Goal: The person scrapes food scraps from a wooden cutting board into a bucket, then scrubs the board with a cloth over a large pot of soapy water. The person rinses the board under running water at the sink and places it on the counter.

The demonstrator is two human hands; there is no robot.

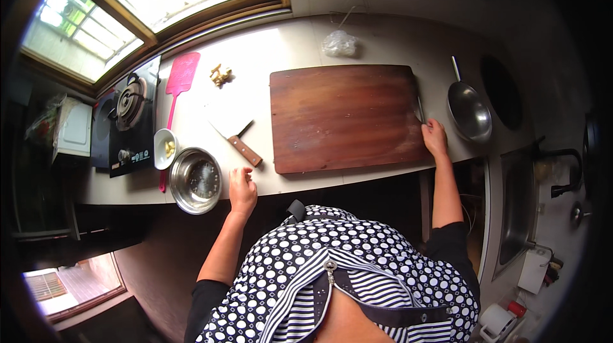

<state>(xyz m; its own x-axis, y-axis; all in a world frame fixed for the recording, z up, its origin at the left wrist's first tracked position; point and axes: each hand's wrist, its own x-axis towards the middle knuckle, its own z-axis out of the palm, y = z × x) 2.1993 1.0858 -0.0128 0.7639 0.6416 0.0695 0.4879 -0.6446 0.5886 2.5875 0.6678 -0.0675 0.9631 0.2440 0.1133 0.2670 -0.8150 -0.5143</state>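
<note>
My right hand is at the right edge of a thick wooden cutting board. Its fingers close on the near end of a slim metal utensil, whose kind I cannot make out. My left hand hovers by the counter's front edge, fingers loosely bent and nothing held. Just beyond it lies a kitchen knife with a riveted wooden handle; glare washes out its pale blade. Left of that hand stands a stainless steel bowl. A small white bowl beside it holds several pale peeled pieces, perhaps garlic cloves.
A pink fly swatter lies beside the black gas hob. Ginger root sits near the window, and a clear plastic bag behind the board. To the right are a metal wok or pan and a sink.
</note>
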